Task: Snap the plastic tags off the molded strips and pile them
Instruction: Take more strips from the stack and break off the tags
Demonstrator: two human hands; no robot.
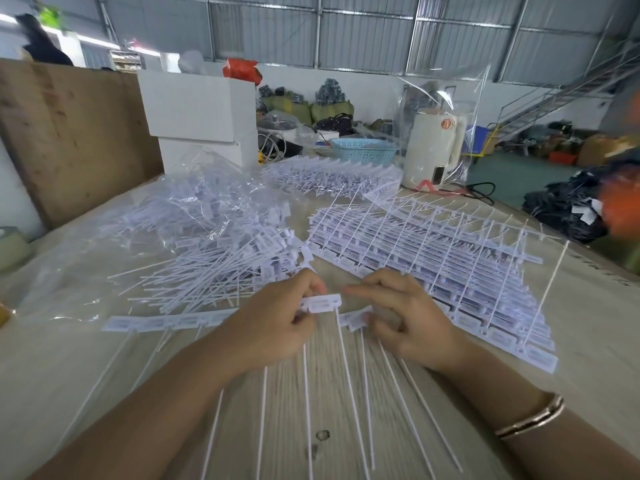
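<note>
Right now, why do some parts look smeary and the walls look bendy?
In the head view, the person's right hand and the orange thing at the right edge are smeared by motion blur; the wide lens bends the wooden board and the back wall, so straight lines curve near the edges; the clear plastic bag shows white glare; the light is soft, with only faint shadows.

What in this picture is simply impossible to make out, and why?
- Head view: print on the tag pinched by the left hand is too small and blurred to read.
- Right hand: its curled fingers hide how it grips the strip.
- Loose tags under the clear plastic bag: too many to count.
- Orange thing at right edge: blurred, cut off.
</note>
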